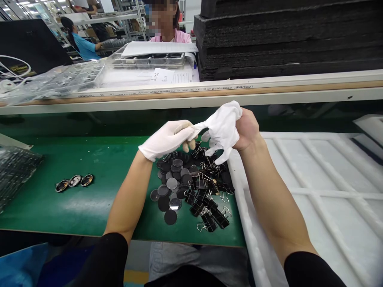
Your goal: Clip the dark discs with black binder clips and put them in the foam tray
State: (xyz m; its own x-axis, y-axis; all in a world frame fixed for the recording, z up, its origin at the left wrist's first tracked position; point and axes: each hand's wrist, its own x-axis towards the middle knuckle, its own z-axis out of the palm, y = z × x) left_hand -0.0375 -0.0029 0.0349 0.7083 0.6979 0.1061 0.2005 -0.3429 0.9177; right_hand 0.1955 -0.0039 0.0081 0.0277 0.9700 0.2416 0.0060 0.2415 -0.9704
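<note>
My left hand (172, 137), in a white glove with worn fingertips, pinches one end of a loose white glove (223, 129) and stretches it sideways. Bare, my right hand (247, 128) is at the other side of that loose glove, which hides its fingers; whether they grip it or are partly inside cannot be made out. Below both hands lies a heap of dark round discs (172, 183), some shiny. Beside it is a pile of black binder clips (206, 207) with metal wire handles, partly covered by the hanging glove.
Three small round parts (74, 181) lie on the green table (101, 211). Clear plastic trays (18, 171) stand at left, a white ribbed tray (338, 215) at right. Behind runs a ledge (185, 95) bearing papers and stacked black foam (287, 44). A person in pink (182, 36) sits opposite.
</note>
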